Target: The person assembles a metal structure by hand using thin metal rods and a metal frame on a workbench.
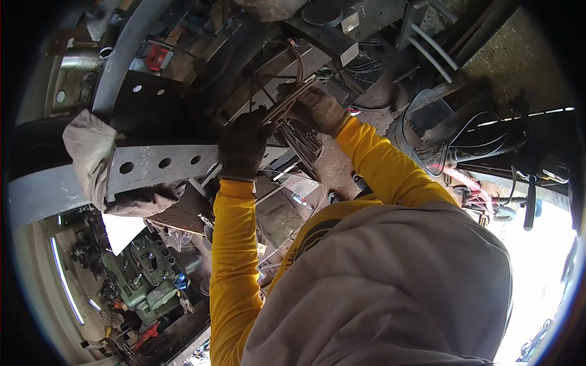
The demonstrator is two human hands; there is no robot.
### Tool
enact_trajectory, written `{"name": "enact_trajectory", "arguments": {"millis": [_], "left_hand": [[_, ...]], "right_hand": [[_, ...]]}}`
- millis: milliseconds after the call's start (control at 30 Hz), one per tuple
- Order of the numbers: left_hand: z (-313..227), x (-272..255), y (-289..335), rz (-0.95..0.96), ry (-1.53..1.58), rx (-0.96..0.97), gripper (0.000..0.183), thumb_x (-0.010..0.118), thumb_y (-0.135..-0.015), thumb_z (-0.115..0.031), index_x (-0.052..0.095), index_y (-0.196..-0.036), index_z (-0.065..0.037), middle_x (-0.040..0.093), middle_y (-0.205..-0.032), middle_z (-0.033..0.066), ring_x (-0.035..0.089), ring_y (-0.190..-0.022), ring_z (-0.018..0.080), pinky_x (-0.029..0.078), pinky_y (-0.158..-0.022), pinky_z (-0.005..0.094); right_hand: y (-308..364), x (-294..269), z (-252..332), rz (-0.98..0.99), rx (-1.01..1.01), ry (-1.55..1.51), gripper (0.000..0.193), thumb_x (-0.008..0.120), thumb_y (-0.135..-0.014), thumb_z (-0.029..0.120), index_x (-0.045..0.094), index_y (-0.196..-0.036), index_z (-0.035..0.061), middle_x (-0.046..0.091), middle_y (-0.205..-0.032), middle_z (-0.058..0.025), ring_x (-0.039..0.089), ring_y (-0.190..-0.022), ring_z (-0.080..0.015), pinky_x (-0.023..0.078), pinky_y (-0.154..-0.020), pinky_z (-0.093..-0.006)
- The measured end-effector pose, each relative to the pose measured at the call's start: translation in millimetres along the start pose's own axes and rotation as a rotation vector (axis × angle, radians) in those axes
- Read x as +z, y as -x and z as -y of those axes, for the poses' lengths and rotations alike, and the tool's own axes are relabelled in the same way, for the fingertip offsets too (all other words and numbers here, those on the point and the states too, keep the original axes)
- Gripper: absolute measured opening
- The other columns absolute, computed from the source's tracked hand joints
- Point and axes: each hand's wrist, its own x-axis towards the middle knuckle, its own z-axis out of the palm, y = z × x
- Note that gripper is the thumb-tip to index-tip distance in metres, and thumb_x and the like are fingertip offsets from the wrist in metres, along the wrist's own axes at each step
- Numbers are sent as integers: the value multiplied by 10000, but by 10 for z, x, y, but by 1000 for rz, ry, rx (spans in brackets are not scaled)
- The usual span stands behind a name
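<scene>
Left-hand glove (243, 146) and right-hand glove (322, 111): dark matt fabric, rough in texture. Rods (283, 107): thin metal, dull brown surface. Sleeves (235, 256): soft-looking yellow cloth, matt. Perforated beam (145, 164): grey metal, smooth — lightly scuffed. Draped cover (90, 152): creased matt cloth. Machine (125, 272): green-painted metal, low sheen. Mesh (404, 133): dark metal-looking wire.

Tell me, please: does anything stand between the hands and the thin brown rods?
Nothing visible does: the left hand and right hand both appear to grip the thin brown rods, with only their gloves between. The darker rod bundle shows lower in the picture.
</scene>
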Motion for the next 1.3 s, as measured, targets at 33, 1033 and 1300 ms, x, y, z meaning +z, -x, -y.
{"name": "enact_trajectory", "arguments": {"millis": [33, 1033, 1300], "left_hand": [[23, -3, -14, 7, 14, -8, 325, 710, -873, -310, 681, -1140, -126, 700, -962, 57, 673, -895, 248, 524, -830, 408], [-180, -23, 340, -87, 27, -58, 385, 713, -825, -146, 663, -1207, -141, 692, -1130, 74, 669, -1013, 287, 551, -874, 404], [-253, 26, 325, -52, -42, -52, 370, 677, -870, -252, 641, -1237, -217, 678, -1058, 68, 680, -923, 265, 573, -753, 402]], "right_hand": [[-33, -7, 54, -32, 25, -107, 452, 759, -877, 112, 596, -1298, 105, 709, -1101, -108, 688, -1032, -263, 563, -914, -359], [114, 70, 615, 171, 474, 170, 546, 791, -734, 87, 612, -1249, 118, 666, -1134, -132, 649, -1053, -288, 540, -917, -384], [-28, -263, 349, 319, 154, 641, 464, 727, -778, 76, 614, -1227, 109, 666, -1121, -110, 647, -1047, -282, 517, -932, -381]]}}
